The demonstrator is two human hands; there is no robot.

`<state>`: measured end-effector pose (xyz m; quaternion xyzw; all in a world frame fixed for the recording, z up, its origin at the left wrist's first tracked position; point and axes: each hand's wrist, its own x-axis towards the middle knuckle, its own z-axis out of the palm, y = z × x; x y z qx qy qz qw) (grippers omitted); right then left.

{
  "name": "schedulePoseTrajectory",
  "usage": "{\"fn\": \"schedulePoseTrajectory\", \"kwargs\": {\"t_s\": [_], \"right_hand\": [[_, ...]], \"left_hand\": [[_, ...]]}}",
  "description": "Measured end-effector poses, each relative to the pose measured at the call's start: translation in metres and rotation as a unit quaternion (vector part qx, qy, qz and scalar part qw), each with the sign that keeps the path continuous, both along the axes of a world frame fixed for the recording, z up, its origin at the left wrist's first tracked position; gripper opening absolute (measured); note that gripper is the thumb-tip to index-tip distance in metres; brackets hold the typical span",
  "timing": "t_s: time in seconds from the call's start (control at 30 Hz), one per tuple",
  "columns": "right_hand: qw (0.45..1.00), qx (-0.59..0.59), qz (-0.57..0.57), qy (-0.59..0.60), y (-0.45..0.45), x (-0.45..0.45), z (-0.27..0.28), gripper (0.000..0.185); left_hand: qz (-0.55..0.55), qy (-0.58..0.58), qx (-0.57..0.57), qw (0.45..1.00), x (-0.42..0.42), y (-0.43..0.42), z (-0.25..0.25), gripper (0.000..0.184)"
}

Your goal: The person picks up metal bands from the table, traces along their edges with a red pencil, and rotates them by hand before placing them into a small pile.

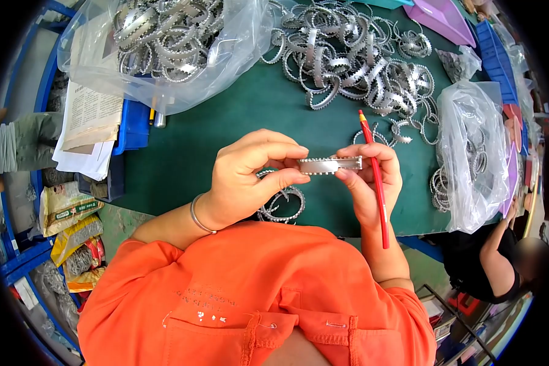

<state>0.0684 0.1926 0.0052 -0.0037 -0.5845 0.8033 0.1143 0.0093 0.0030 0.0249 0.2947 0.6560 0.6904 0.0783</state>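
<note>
A silvery toothed metal ring (321, 166) is held edge-on between my two hands above the green table. My left hand (253, 166) pinches its left end between thumb and fingers. The right end is gripped by my right hand (372, 177), which also carries a red pencil (382, 210), its tip pointing up and away from me. Below my left hand, several similar metal rings (288, 206) lie near the table's front edge, partly covered by the hand. Just beyond my right hand another toothed ring (381, 135) rests on the table.
A large heap of toothed rings (348, 58) covers the back of the green table (207, 131). Clear plastic bags (226, 76) hold more rings at back left and right. Papers (91, 116) rest by a blue bin (133, 125). At far right sits another person (491, 259).
</note>
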Motion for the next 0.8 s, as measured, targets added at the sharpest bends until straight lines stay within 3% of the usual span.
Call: {"fn": "schedulePoseTrajectory", "kwargs": {"t_s": [0.1, 0.17, 0.23, 0.3, 0.43, 0.57, 0.63, 0.67, 0.7, 0.73, 0.8], "right_hand": [[1.000, -0.012, 0.018, -0.007, -0.002, 0.000, -0.005, 0.036], [0.999, -0.008, 0.029, -0.009, -0.004, 0.000, -0.005, 0.036], [0.989, -0.054, 0.084, -0.108, -0.003, -0.002, 0.003, 0.034], [0.968, -0.145, 0.164, -0.120, 0.009, -0.003, -0.002, 0.029], [0.923, -0.306, 0.195, -0.127, 0.026, -0.003, 0.006, 0.026], [0.988, -0.098, 0.064, -0.103, 0.025, 0.004, 0.027, 0.019], [0.986, 0.137, -0.089, 0.023, 0.044, 0.013, 0.039, 0.015], [0.970, 0.138, -0.187, 0.068, 0.056, 0.012, 0.047, 0.015], [0.917, 0.237, -0.294, 0.130, 0.077, 0.010, 0.048, 0.014], [0.802, 0.387, -0.429, 0.150, 0.106, 0.011, 0.046, 0.015], [0.562, 0.674, -0.476, 0.062, 0.146, 0.012, 0.066, 0.020]], "left_hand": [[-0.014, -0.015, -0.011, 1.000, 0.000, 0.001, 0.002, 0.026], [-0.004, 0.101, -0.101, 0.990, -0.003, -0.001, 0.005, 0.026], [0.024, 0.226, -0.111, 0.967, -0.006, 0.002, 0.009, 0.029], [0.035, 0.286, -0.102, 0.952, -0.006, 0.003, 0.006, 0.029], [-0.007, 0.359, -0.109, 0.927, -0.006, 0.009, 0.006, 0.027], [-0.019, 0.347, -0.116, 0.931, -0.006, 0.016, 0.011, 0.021], [0.009, 0.302, -0.115, 0.946, -0.003, 0.017, 0.010, 0.020], [0.038, 0.256, -0.115, 0.959, -0.001, 0.015, 0.009, 0.019], [0.041, 0.255, -0.120, 0.959, -0.001, 0.013, 0.008, 0.019], [0.028, 0.238, -0.126, 0.963, -0.002, 0.010, 0.007, 0.017], [0.015, 0.214, -0.139, 0.967, -0.003, 0.005, 0.003, 0.015]]}}
